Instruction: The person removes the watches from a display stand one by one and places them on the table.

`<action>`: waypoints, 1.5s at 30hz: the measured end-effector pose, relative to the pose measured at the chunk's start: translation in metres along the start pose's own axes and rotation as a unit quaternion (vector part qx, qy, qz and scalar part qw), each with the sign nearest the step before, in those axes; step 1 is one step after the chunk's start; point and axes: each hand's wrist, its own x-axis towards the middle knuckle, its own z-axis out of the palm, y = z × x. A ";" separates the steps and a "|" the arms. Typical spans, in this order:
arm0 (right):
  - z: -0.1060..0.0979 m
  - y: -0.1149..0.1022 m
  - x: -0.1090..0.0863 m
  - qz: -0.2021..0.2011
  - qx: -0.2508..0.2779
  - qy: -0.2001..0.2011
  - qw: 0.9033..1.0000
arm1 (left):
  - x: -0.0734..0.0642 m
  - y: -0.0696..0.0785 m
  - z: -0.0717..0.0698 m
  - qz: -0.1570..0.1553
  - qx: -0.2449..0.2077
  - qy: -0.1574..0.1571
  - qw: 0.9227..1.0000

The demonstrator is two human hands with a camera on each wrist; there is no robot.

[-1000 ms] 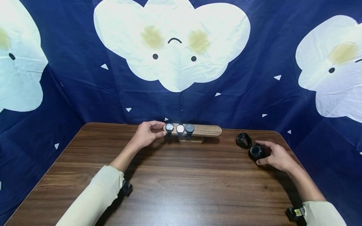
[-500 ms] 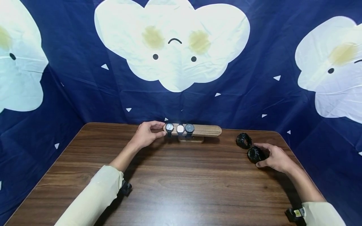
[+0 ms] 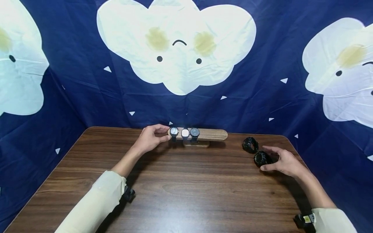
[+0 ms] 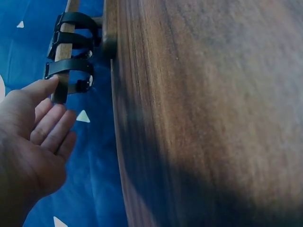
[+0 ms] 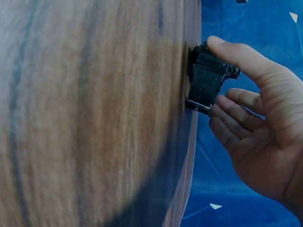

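Note:
In the head view a wooden watch stand point(image 3: 212, 134) at the table's back edge carries three dark-strapped watches on its left part: the outer watch point(image 3: 174, 131), the white-faced watch point(image 3: 185, 133) and the round dark-faced watch point(image 3: 194, 132). My left hand point(image 3: 150, 139) pinches the stand's left end, and the left wrist view has its thumb on the bar point(image 4: 60, 90) beside the straps. At the table's right, my right hand point(image 3: 287, 162) grips a chunky black watch point(image 3: 262, 159) between thumb and fingers. In the right wrist view the watch's band point(image 5: 207, 78) stands on the table.
Another black watch point(image 3: 250, 145) lies just behind and left of the gripped one. The brown wooden table point(image 3: 189, 187) ends at a blue cloth backdrop point(image 3: 163, 106) with white clouds. Small black devices point(image 3: 128, 194) sit at both wrists.
The black watch in my right hand has shifted slightly left and tipped, so its face shows less plainly. The right thumb moved with it. My left hand stays at the stand's end.

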 end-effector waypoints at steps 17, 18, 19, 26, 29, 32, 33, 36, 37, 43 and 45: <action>-0.003 -0.005 0.005 0.031 0.037 0.017 0.999 | -0.002 0.003 0.000 0.004 -0.024 0.022 0.999; -0.002 -0.006 0.005 0.031 0.039 0.021 0.999 | -0.003 0.003 0.000 0.004 -0.022 0.023 1.000; -0.002 -0.007 0.006 0.032 0.042 0.026 0.998 | -0.003 0.003 0.000 0.004 -0.020 0.023 1.000; 0.003 -0.016 0.009 0.038 0.066 0.056 0.996 | -0.002 0.001 0.005 0.005 -0.015 0.024 1.000; 0.005 -0.020 0.011 0.034 0.074 0.077 0.994 | -0.002 0.002 0.009 0.005 -0.022 0.021 1.000; 0.008 -0.027 0.013 0.029 0.077 0.098 0.992 | -0.002 0.003 0.011 0.010 -0.028 0.015 0.999; 0.008 -0.029 0.014 0.027 0.077 0.103 0.991 | -0.002 0.004 0.012 0.012 -0.028 0.014 0.999; 0.011 -0.036 0.017 0.017 0.082 0.115 0.990 | -0.002 0.005 0.013 0.011 -0.026 0.013 1.000; 0.012 -0.038 0.018 0.013 0.083 0.120 0.989 | -0.002 0.006 0.013 0.011 -0.025 0.013 1.000; 0.019 -0.046 0.022 0.006 0.092 0.135 0.987 | 0.001 0.004 0.017 0.013 -0.024 0.004 1.000; 0.020 -0.049 0.023 0.006 0.098 0.134 0.986 | 0.001 0.004 0.017 0.011 -0.025 -0.002 1.000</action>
